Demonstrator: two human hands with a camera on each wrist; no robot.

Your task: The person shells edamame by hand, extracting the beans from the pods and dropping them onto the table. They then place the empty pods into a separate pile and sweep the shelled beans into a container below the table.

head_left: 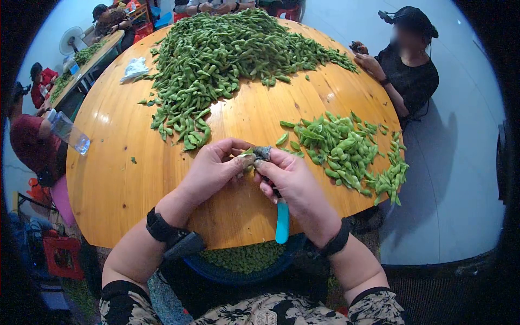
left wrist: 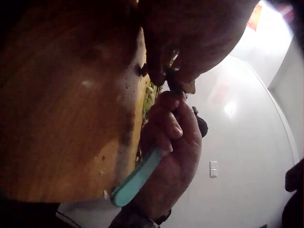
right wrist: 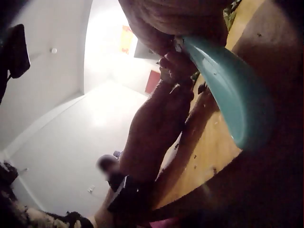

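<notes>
Over the near part of the round wooden table, my two hands meet at the fingertips. My left hand (head_left: 208, 168) pinches a green soybean pod (head_left: 247, 153) between thumb and fingers. My right hand (head_left: 295, 181) grips a tool by its curved teal handle (head_left: 282, 223), which sticks out below the palm. The tool's working end is hidden among the fingers. Dark grey wrapping (head_left: 263, 153) covers a right fingertip right at the pod. In the right wrist view the teal handle (right wrist: 228, 90) looms close to the lens.
A big heap of soybean pods (head_left: 222, 51) covers the far side of the table (head_left: 124, 179). A smaller pod pile (head_left: 344, 151) lies at right. Below the near edge stands a blue basin (head_left: 216, 273) of green beans. A person (head_left: 411, 70) sits at right, a bottle (head_left: 70, 132) at left.
</notes>
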